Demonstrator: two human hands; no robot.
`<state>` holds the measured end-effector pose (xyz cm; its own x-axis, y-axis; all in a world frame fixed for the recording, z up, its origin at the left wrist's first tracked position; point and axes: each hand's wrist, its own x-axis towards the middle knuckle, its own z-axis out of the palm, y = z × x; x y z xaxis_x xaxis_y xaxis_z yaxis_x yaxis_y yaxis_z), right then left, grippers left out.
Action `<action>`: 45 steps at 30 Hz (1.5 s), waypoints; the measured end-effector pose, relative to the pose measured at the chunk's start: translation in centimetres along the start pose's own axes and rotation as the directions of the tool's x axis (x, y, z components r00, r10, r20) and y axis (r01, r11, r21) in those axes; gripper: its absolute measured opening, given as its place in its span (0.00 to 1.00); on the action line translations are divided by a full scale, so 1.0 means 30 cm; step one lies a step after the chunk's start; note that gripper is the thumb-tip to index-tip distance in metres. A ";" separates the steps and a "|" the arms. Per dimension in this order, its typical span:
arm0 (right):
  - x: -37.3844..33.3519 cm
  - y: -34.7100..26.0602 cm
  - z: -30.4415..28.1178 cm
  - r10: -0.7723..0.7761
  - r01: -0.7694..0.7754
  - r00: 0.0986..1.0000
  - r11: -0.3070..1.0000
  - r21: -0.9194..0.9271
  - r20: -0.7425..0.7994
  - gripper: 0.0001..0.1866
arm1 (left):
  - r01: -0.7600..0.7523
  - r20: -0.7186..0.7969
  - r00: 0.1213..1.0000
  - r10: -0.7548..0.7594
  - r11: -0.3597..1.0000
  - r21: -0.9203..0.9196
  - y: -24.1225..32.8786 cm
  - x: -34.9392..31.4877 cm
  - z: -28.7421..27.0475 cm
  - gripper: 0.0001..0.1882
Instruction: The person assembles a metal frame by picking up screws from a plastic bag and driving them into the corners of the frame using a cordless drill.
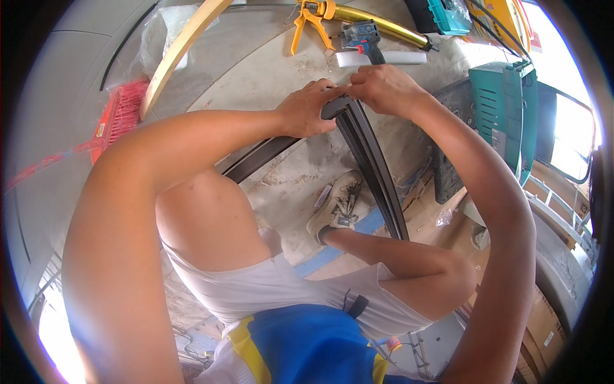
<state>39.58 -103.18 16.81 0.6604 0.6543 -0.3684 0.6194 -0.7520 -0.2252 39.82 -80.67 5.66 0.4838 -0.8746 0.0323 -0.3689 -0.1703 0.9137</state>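
A dark frame [374,169] made of grooved profile strips stands in front of me, its corner pointing away. One side runs down toward my right knee; the other side passes behind my left knee. My left hand [308,110] is closed round the corner, with its thumb on the near side and its fingers over the top. Right beside it, my right hand [385,93] has its fingers pinched together at the corner's upper edge. What those fingertips hold, if anything, is hidden. The two hands' fingertips almost meet.
Beyond the hands lie a cordless drill [363,40], a white foam strip [409,58] and a yellow caulking gun [377,24]. A teal plastic case [502,102] stands at right, near flattened cardboard [441,243]. A red broom [121,112] and a curved wooden strip [182,48] are at left.
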 end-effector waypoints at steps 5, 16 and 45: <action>-0.034 -0.015 0.065 -0.034 0.028 0.995 0.998 -0.059 -0.094 0.09 | 0.027 -0.007 1.000 -0.027 0.999 0.032 0.004 -0.004 -0.002 0.43; -0.062 -0.081 0.102 0.154 -0.103 0.940 0.979 0.177 -0.303 0.05 | 0.077 0.020 0.997 -0.078 0.996 0.050 0.020 -0.001 -0.010 0.47; -0.041 -0.112 0.010 0.492 -0.504 0.844 0.863 0.004 0.213 0.23 | 0.067 0.038 0.997 -0.068 0.997 0.036 0.016 -0.009 -0.018 0.47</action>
<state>36.56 -101.47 17.76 0.7720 0.1652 -0.6137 0.2001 -0.9797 -0.0121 39.94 -80.27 6.32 0.4775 -0.8775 -0.0455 -0.3639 -0.2446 0.8987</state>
